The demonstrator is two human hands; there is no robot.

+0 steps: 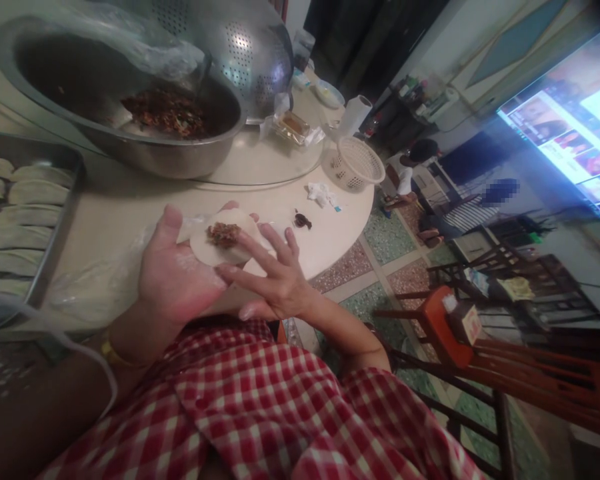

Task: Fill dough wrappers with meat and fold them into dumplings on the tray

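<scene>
My left hand (177, 270) lies palm up and cups a round dumpling wrapper (205, 247) with a lump of dark meat filling (223, 234) on it. My right hand (273, 277) hovers at the wrapper's near edge, fingers spread, fingertips touching the dough. Both hands are over the round cream table (290, 163), just above my red checked clothing (260, 407). A large steel bowl (145, 150) with more of the filling (167, 113) stands behind. At the left, a metal tray (73, 177) holds several folded dumplings (27, 217).
A steel colander (253, 50) leans behind the bowl. A small white basket (357, 163), crumpled tissue (323, 195), a dab of spilled filling (303, 221) and a roll (355, 115) sit on the table. Wooden chairs (485, 347) stand right; a person (413, 170) sits near a lit screen (575, 127).
</scene>
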